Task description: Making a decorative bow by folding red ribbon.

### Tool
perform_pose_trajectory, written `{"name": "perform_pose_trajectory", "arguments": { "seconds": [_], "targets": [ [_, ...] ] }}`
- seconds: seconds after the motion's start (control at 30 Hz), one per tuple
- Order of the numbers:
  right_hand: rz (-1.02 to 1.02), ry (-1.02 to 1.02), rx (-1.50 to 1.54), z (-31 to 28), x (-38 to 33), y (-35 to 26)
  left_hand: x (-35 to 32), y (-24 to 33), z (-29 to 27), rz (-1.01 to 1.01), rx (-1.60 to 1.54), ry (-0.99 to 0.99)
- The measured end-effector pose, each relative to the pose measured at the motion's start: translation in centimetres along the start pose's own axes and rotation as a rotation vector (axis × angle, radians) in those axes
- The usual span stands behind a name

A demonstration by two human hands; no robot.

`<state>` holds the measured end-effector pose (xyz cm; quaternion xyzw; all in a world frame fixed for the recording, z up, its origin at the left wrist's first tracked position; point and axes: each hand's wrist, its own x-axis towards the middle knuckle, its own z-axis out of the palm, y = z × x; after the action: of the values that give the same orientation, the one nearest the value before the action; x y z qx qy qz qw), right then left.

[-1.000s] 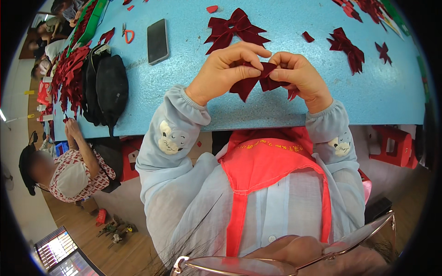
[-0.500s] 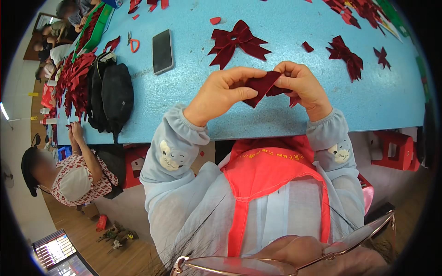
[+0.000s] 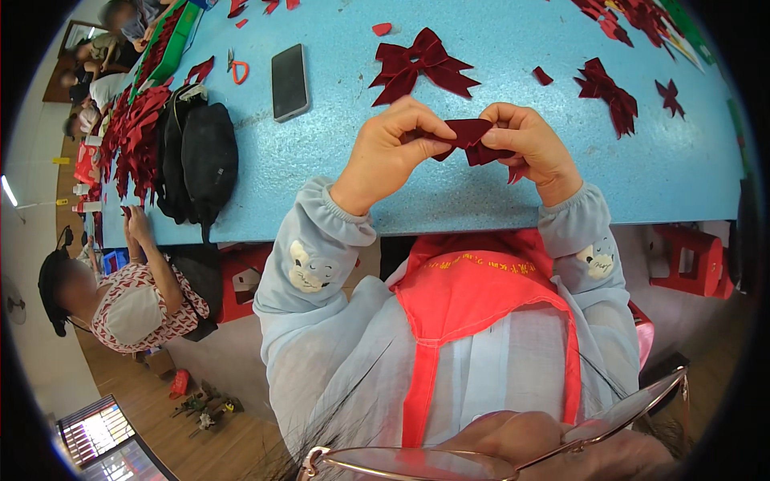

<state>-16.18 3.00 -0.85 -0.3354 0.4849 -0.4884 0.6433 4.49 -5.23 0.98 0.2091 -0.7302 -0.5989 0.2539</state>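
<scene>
Both hands, left hand and right hand, pinch a dark red ribbon piece from either end, lifted above the blue desk just in front of the finished bow, keeping its folds taut.

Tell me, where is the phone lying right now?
The phone lies flat on the blue table, left of the finished bow and right of the black bag.

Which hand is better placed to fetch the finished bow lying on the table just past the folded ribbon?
Left, probably. The left hand sits just below the finished bow; the right hand grips more of the ribbon.
</scene>
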Motion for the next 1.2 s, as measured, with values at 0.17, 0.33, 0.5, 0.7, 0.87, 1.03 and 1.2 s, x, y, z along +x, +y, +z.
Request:
{"name": "perform_pose_trajectory", "arguments": {
  "seconds": [0.17,0.33,0.5,0.7,0.87,1.03,1.2],
  "targets": [
    [0.018,-0.004,-0.127,1.0,-0.1,0.5,0.6,-0.9,0.9,0.029,-0.257,0.118],
    [0.042,-0.052,-0.136,0.6,0.1,1.1,0.7,-2.1,1.0,-0.192,-0.836,-0.017],
    [0.074,-0.066,-0.013,0.5,0.5,1.0,1.0,-2.1,0.6,-0.264,-0.748,0.034],
    [0.067,-0.045,0.063,0.0,0.7,0.7,1.2,-1.8,-0.3,0.118,0.048,-0.079],
    [0.05,0.113,-0.131,0.8,0.7,0.1,1.1,-1.2,-0.1,0.044,0.237,-0.082],
    [-0.257,0.118,-0.268,1.0,1.8,1.9,0.7,-0.8,0.6,0.07,0.482,-0.082],
    [-0.101,0.055,-0.279,1.4,1.2,0.8,0.6,-1.8,0.4,0.205,0.72,0.118]
  ]
}}
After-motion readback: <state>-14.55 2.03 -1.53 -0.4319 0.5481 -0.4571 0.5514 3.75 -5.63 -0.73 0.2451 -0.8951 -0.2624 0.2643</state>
